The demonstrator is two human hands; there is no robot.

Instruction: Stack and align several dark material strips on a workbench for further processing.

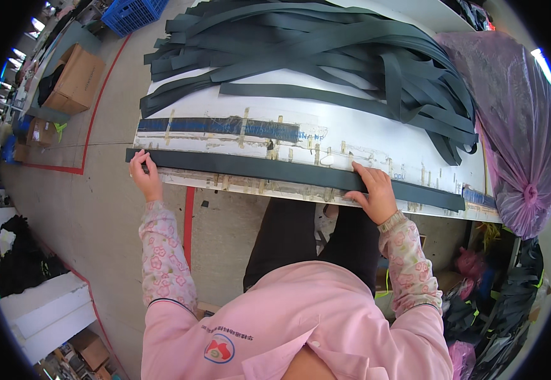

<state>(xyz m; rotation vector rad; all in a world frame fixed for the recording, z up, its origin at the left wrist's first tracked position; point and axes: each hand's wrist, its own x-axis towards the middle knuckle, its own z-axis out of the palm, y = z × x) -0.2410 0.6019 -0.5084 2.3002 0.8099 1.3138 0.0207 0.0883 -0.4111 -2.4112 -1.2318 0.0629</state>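
A long dark grey-green fabric strip (256, 168) lies straight along the near edge of the white table (193, 101). At its left end my left hand (145, 176) pinches the strip between thumb and fingers. My right hand (376, 192) rests over the strip toward its right part, thumb at the near edge and fingers stretched across to the far edge, spread apart. Farther back on the tabletop is a large loose pile of similar strips (300, 44), overlapping and looping down at the right. One loose strip (288, 94) lies at the front of that pile.
Worn tape and a dark blue marked band (218, 125) run across the tabletop behind the strip. A pink translucent plastic bag (509, 120) stands at the table's right side. Leftward are a cardboard box (76, 79), a blue crate (133, 16) and red floor lines.
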